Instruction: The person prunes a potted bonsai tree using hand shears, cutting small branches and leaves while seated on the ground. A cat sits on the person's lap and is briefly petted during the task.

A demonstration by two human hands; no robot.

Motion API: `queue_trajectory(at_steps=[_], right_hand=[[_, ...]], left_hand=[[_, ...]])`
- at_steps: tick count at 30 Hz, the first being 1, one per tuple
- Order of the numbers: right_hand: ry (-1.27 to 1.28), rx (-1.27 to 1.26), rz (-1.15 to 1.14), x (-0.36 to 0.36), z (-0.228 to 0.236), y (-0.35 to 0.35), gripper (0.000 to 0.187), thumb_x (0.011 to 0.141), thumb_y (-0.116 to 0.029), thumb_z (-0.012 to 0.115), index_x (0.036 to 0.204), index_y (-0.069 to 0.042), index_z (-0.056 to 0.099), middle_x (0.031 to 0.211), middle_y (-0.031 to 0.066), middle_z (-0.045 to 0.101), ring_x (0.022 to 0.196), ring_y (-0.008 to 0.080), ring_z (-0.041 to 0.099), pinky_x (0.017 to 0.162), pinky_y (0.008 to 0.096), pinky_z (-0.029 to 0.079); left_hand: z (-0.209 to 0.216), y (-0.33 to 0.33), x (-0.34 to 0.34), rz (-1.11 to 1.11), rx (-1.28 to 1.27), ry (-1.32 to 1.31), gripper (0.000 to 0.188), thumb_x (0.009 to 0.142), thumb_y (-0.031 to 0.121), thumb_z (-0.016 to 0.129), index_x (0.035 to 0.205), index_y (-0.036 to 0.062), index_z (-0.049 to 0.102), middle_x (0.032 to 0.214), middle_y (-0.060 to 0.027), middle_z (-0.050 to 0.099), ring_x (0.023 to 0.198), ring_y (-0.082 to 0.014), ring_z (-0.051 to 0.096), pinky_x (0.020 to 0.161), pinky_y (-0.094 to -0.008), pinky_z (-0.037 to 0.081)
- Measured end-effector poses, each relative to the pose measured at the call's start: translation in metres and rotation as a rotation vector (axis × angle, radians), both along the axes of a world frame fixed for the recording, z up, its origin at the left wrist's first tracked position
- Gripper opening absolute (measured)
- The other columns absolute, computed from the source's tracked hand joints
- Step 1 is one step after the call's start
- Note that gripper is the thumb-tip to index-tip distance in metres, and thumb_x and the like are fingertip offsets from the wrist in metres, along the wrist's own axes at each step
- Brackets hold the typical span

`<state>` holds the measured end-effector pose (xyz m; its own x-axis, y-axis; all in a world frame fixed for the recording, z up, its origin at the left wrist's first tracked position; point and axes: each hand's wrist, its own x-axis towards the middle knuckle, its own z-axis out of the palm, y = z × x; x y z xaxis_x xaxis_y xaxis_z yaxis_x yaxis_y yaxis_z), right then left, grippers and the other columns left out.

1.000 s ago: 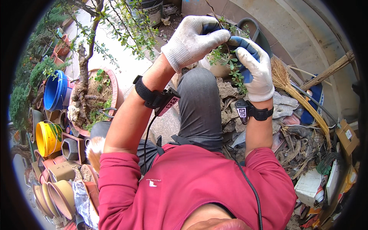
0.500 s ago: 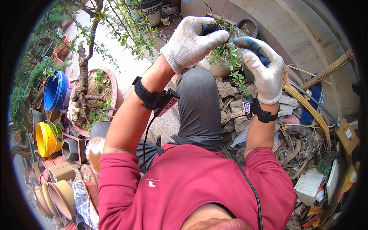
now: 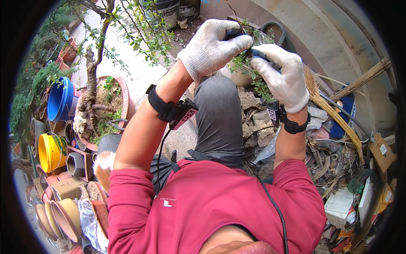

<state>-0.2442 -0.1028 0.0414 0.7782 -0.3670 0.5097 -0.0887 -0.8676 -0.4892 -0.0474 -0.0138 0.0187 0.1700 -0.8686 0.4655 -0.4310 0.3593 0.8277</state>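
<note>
My left hand (image 3: pixel 215 48), in a white knit glove with dark fingertips, pinches a thin branch (image 3: pixel 234 11) whose bare end sticks up past the fingers. Close beside it, my right hand (image 3: pixel 284 74), gloved alike, has its thumb and forefinger closed on the same branch just below the left fingertips. The exact contact is partly hidden by the gloves. Green leafy sprigs (image 3: pixel 261 86) hang beneath the hands, next to my right palm. Behind them stands a light-coloured plant pot (image 3: pixel 241 77), partly covered by leaves.
A small tree in a round pink pot (image 3: pixel 125 97) stands at the left, by a blue bucket (image 3: pixel 60 99) and a yellow bucket (image 3: pixel 51 153). Broken stones (image 3: pixel 253 122) and litter lie at the right, with a straw bundle (image 3: pixel 338 112) and a wooden pole (image 3: pixel 366 76). Brown-and-white fur (image 3: pixel 102 169) shows by my left leg.
My right hand has moved left and slightly down toward the left hand, and its parted fingers have closed on the branch. The left hand keeps its pinch, nearly still.
</note>
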Motion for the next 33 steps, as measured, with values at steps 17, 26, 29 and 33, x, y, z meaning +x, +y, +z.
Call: queue_trajectory(at_steps=[17,26,29,33], right_hand=[[-0.105,-0.118,0.029,0.006,-0.014,0.0,0.019,0.088,-0.004,0.072,0.106,0.002,0.071,0.096,0.0171,0.071,0.085,0.0319,0.07,0.078,0.0371,0.055],[0.029,0.302,-0.044,-0.019,0.019,-0.016,0.041,0.096,-0.023,0.071,0.124,0.007,0.066,0.108,0.0141,0.074,0.096,0.016,0.068,0.087,0.0314,0.054],[-0.045,0.284,-0.021,-0.028,0.034,-0.024,0.048,0.1,-0.033,0.068,0.127,0.006,0.065,0.11,0.0116,0.073,0.099,0.0142,0.066,0.09,0.0302,0.052],[-0.023,0.006,-0.359,-0.04,0.059,-0.012,0.047,0.101,-0.029,0.068,0.133,0.005,0.062,0.121,0.0101,0.071,0.108,0.0147,0.063,0.097,0.0289,0.049]], left_hand=[[-0.004,-0.002,0.005,-0.022,-0.036,-0.027,0.028,0.097,0.026,0.07,0.094,-0.0014,0.071,0.07,0.0002,0.06,0.065,-0.0065,0.053,0.058,-0.0264,0.046],[-0.001,0.016,0.008,-0.015,0.137,0.175,0.026,0.091,0.02,0.078,0.105,-0.0012,0.072,0.088,0.0004,0.068,0.081,-0.0053,0.059,0.073,-0.0251,0.052],[0.005,0.02,0.02,0.03,0.089,0.212,0.034,0.092,0.021,0.076,0.117,-0.0011,0.068,0.095,-0.0018,0.069,0.085,-0.0072,0.062,0.076,-0.0264,0.054],[0.015,0.024,0.031,0.19,-0.049,0.285,0.04,0.098,0.021,0.07,0.131,-0.0003,0.062,0.109,-0.0054,0.071,0.092,-0.0099,0.066,0.081,-0.0265,0.055]])
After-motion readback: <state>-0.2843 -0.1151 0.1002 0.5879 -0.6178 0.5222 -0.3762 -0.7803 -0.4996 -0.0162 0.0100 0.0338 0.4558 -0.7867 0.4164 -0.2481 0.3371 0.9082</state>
